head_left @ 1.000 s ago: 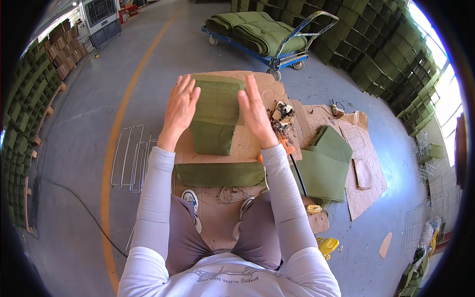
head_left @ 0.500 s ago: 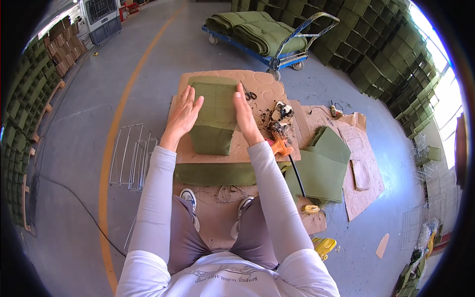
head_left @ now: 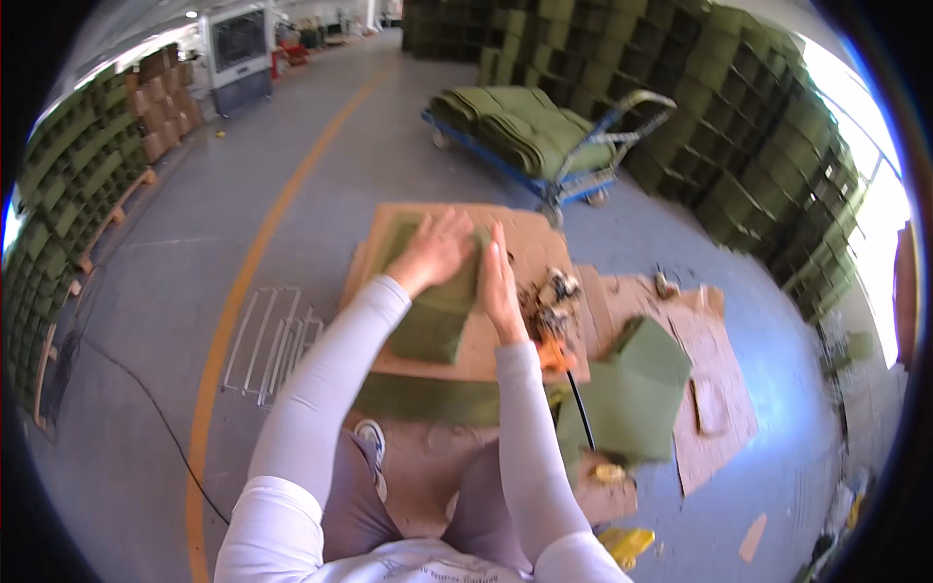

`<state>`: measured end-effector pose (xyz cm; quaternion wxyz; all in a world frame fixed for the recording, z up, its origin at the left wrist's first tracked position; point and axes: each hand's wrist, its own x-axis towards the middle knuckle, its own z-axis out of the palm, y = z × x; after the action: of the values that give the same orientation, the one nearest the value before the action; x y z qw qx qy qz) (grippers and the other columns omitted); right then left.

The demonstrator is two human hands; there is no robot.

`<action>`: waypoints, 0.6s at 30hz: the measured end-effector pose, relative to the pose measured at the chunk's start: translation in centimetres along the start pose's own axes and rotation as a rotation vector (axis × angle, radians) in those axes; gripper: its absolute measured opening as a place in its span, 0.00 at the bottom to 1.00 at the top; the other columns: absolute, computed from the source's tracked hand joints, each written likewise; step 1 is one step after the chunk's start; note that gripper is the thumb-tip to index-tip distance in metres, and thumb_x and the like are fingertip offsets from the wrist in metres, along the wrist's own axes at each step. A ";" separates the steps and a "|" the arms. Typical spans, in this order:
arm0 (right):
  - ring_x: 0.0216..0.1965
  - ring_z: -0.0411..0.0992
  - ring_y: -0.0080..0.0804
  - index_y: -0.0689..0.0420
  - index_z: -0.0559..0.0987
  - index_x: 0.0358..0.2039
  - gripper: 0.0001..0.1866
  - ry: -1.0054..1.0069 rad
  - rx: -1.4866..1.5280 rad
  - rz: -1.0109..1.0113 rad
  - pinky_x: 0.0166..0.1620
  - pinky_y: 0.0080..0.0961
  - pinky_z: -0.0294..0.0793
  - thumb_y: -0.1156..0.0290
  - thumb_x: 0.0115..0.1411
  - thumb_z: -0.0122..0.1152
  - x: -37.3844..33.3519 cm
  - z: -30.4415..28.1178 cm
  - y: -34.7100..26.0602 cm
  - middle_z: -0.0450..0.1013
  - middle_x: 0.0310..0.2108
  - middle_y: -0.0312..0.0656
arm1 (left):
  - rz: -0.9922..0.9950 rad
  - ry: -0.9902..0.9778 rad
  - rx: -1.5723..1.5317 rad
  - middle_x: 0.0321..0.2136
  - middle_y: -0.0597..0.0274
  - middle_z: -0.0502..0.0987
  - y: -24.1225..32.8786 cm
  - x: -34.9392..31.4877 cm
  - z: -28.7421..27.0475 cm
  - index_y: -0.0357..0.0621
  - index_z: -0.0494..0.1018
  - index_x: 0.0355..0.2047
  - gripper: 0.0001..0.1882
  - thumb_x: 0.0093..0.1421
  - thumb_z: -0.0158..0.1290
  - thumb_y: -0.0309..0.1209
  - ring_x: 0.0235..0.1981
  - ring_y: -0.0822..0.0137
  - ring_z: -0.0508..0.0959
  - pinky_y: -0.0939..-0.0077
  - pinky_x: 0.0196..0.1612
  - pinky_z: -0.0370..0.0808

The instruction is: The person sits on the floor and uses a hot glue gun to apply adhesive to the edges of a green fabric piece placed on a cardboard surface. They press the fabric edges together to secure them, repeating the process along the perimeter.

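A box-shaped block of green felt-like material stands on a cardboard-topped work surface in front of me. My left hand lies across its top, open, fingers stretched forward and slightly blurred. Along the block's right edge my right hand is held upright and flat, fingers straight, palm turned toward the block. Neither hand grips anything. Right of my right hand lies a black-stained, crumpled pale lump. Below it is an orange tool end with a thin black rod.
Green sheets lie on floor cardboard to the right. A blue trolley carrying folded green sheets stands ahead. Stacked green boxes line the right; wire frames lie left. A yellow object is low right.
My left hand has moved from the block's left side across its top. My right hand stays along the right side. The view has tilted up, so the scene sits lower.
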<state>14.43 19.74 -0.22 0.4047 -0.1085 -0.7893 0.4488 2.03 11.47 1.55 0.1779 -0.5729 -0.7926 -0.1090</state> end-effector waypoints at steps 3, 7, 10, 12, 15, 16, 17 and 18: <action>0.69 0.37 0.44 0.67 0.50 0.64 0.36 -0.044 -0.015 0.005 0.67 0.32 0.38 0.49 0.68 0.28 0.5 -0.1 0.8 0.42 0.67 0.54 | -0.049 -0.085 -0.177 0.66 0.58 0.51 1.0 0.1 -0.1 0.44 0.53 0.64 0.29 0.67 0.31 0.47 0.67 0.57 0.47 0.53 0.67 0.43; 0.69 0.37 0.44 0.67 0.49 0.64 0.36 -0.087 -0.026 0.065 0.67 0.32 0.38 0.48 0.68 0.28 0.6 0.3 1.2 0.41 0.67 0.55 | -0.036 -0.070 -0.187 0.65 0.57 0.51 1.2 -0.2 -0.4 0.43 0.53 0.64 0.28 0.67 0.32 0.44 0.67 0.57 0.48 0.53 0.67 0.44; 0.69 0.37 0.44 0.67 0.48 0.64 0.38 -0.076 0.022 0.111 0.67 0.31 0.38 0.46 0.67 0.28 0.4 0.8 1.6 0.41 0.67 0.55 | -0.049 -0.071 -0.192 0.65 0.57 0.52 1.1 -0.5 -0.4 0.43 0.52 0.64 0.28 0.67 0.32 0.42 0.67 0.57 0.48 0.52 0.67 0.44; 0.69 0.37 0.44 0.67 0.47 0.64 0.38 -0.099 -0.002 0.128 0.67 0.32 0.37 0.46 0.67 0.28 0.3 0.9 1.8 0.42 0.67 0.55 | -0.057 -0.073 -0.194 0.65 0.57 0.52 1.2 -0.5 -0.5 0.43 0.52 0.64 0.28 0.67 0.32 0.42 0.67 0.57 0.48 0.52 0.67 0.44; 0.69 0.37 0.43 0.66 0.47 0.65 0.38 -0.126 -0.041 0.147 0.67 0.33 0.37 0.45 0.67 0.28 0.3 0.3 1.8 0.42 0.67 0.55 | -0.061 -0.071 -0.186 0.65 0.57 0.52 1.3 -0.5 -0.7 0.43 0.52 0.64 0.28 0.67 0.33 0.43 0.67 0.58 0.49 0.52 0.67 0.44; 0.69 0.37 0.43 0.66 0.47 0.65 0.39 -0.134 -0.058 0.150 0.67 0.34 0.37 0.45 0.67 0.28 0.3 0.0 1.8 0.42 0.67 0.54 | -0.060 -0.070 -0.187 0.65 0.57 0.52 1.4 -0.5 -0.8 0.43 0.52 0.64 0.28 0.67 0.33 0.43 0.67 0.58 0.49 0.52 0.67 0.44; 0.69 0.37 0.43 0.65 0.46 0.65 0.39 -0.141 -0.075 0.155 0.67 0.34 0.37 0.45 0.67 0.28 0.3 -0.3 1.7 0.42 0.67 0.54 | -0.059 -0.069 -0.189 0.65 0.57 0.52 1.5 -0.5 -0.9 0.44 0.52 0.64 0.28 0.67 0.33 0.43 0.67 0.58 0.49 0.52 0.67 0.44; 0.69 0.37 0.43 0.65 0.46 0.65 0.39 -0.112 -0.115 0.141 0.67 0.36 0.36 0.45 0.67 0.28 0.5 -0.6 0.7 0.42 0.67 0.54 | -0.065 -0.073 -0.196 0.65 0.57 0.52 1.6 -0.7 -1.1 0.44 0.52 0.64 0.28 0.67 0.33 0.43 0.67 0.58 0.49 0.52 0.67 0.43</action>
<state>14.44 20.80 -0.38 0.3206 -0.1615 -0.8255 0.4355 3.88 10.98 2.26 0.0883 -0.5650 -0.8023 -0.1709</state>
